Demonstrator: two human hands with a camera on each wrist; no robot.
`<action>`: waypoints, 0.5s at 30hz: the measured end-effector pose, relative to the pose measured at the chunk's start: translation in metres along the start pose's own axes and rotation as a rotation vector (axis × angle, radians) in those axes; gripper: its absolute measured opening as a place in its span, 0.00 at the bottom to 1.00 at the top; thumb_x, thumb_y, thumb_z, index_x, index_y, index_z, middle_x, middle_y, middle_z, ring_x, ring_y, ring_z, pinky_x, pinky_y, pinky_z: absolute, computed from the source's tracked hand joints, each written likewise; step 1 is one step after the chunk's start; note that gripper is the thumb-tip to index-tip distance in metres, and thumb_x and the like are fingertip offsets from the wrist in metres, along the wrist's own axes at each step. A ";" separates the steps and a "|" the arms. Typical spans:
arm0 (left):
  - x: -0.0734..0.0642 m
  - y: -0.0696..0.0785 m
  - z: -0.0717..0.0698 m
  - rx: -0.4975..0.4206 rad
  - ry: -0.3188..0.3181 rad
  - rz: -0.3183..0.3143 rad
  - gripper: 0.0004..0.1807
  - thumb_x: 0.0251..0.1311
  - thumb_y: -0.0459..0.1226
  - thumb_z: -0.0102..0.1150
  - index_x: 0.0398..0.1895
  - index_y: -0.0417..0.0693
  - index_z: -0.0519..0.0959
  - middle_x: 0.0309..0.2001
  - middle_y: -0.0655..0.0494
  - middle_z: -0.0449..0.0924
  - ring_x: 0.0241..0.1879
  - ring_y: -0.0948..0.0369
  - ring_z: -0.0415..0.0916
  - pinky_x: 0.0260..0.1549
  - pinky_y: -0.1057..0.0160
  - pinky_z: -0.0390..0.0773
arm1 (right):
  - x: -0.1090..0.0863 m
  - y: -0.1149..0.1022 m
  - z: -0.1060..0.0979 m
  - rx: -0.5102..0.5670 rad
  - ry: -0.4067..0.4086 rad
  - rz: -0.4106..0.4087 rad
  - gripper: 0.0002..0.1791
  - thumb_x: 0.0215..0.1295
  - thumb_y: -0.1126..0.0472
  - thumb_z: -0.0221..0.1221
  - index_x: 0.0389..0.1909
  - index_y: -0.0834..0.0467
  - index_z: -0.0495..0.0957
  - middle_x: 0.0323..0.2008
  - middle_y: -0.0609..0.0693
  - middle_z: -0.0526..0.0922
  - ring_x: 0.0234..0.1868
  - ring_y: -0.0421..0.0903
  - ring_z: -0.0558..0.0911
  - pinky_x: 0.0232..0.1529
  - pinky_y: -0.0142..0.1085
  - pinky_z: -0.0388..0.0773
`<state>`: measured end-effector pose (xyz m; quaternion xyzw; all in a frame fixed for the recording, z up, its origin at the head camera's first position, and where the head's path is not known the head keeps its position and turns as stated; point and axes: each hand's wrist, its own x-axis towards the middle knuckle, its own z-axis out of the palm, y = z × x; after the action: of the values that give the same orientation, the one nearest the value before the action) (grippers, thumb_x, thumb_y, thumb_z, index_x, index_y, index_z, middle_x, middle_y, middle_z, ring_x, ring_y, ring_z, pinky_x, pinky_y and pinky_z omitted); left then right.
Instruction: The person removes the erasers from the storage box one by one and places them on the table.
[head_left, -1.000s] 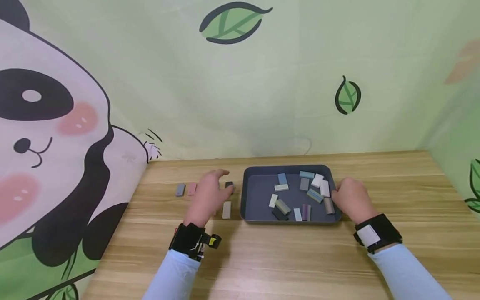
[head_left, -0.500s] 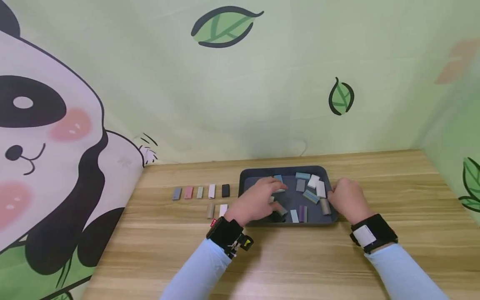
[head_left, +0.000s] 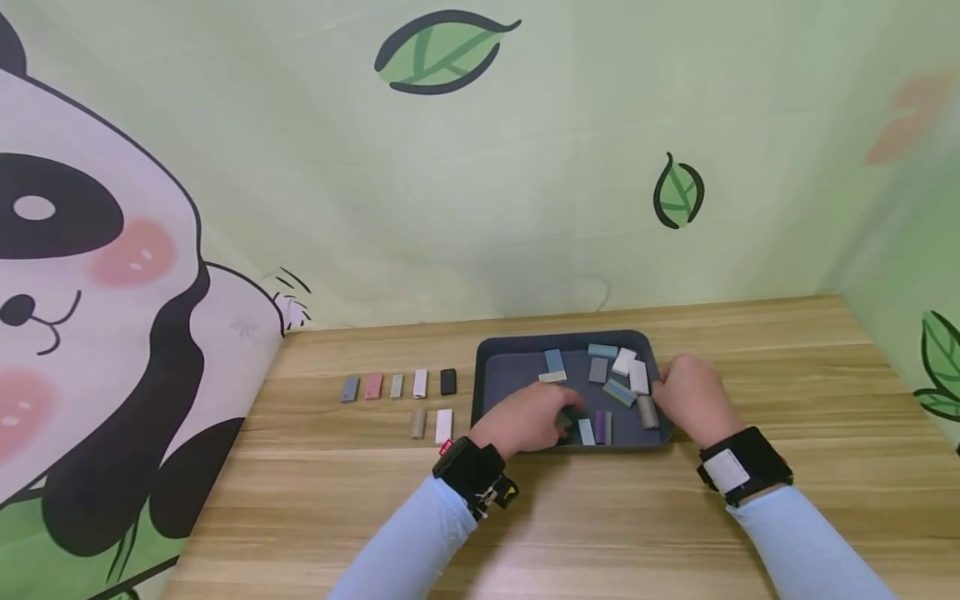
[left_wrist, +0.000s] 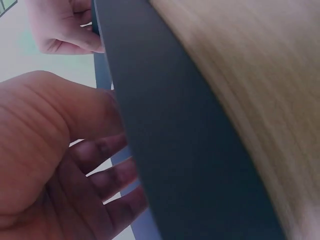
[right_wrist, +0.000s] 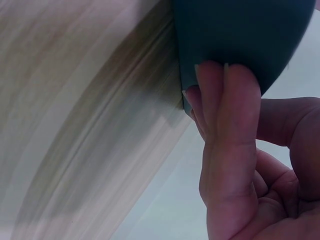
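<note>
A dark grey tray (head_left: 487,367) with small coloured blocks lies on the wooden table. My left hand (head_left: 525,415) reaches over its near-left part, fingers bent down among the blocks there. A dark block (head_left: 564,421) shows partly between thumb and fingers; whether they pinch it I cannot tell. In the left wrist view the tray wall (left_wrist: 170,130) hides the fingertips. My right hand (head_left: 693,400) grips the tray's right edge; in the right wrist view its fingers (right_wrist: 232,120) press the outer wall. Near it inside lie a white block (head_left: 638,377) and a brownish block (head_left: 647,412).
Left of the tray, small blocks stand in two rows. The back row includes a pink block (head_left: 373,386) and a black block (head_left: 447,382); the front row has a tan block (head_left: 417,423) and a white one. A printed cloth (head_left: 480,208) hangs behind the table.
My left hand has moved right from the rows of blocks into the tray, then lowered with its fingers bending in. The right hand stays at the tray's edge. The head view has shifted slightly.
</note>
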<state>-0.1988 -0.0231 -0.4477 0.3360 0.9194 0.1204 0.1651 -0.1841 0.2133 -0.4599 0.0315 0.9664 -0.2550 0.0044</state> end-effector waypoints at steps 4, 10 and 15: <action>0.000 0.000 0.001 0.020 0.001 -0.009 0.23 0.54 0.31 0.59 0.54 0.56 0.77 0.52 0.61 0.79 0.47 0.67 0.74 0.50 0.65 0.74 | 0.000 0.000 0.000 0.008 -0.004 0.011 0.22 0.57 0.65 0.52 0.04 0.55 0.63 0.06 0.42 0.58 0.09 0.40 0.64 0.13 0.31 0.56; -0.002 0.000 0.003 0.053 0.030 -0.019 0.22 0.52 0.29 0.60 0.52 0.55 0.78 0.49 0.60 0.80 0.43 0.67 0.74 0.47 0.65 0.76 | -0.001 -0.001 0.000 0.004 -0.006 0.009 0.22 0.57 0.65 0.52 0.04 0.55 0.63 0.06 0.42 0.58 0.09 0.40 0.64 0.12 0.30 0.56; -0.002 -0.001 0.004 0.065 0.060 -0.012 0.21 0.51 0.29 0.61 0.50 0.55 0.80 0.47 0.61 0.81 0.40 0.67 0.75 0.45 0.66 0.76 | -0.001 -0.001 0.000 0.006 -0.012 0.015 0.22 0.57 0.65 0.52 0.04 0.55 0.62 0.06 0.42 0.58 0.09 0.40 0.63 0.12 0.30 0.56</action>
<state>-0.1964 -0.0252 -0.4513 0.3321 0.9293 0.0996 0.1271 -0.1831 0.2124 -0.4589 0.0372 0.9653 -0.2583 0.0123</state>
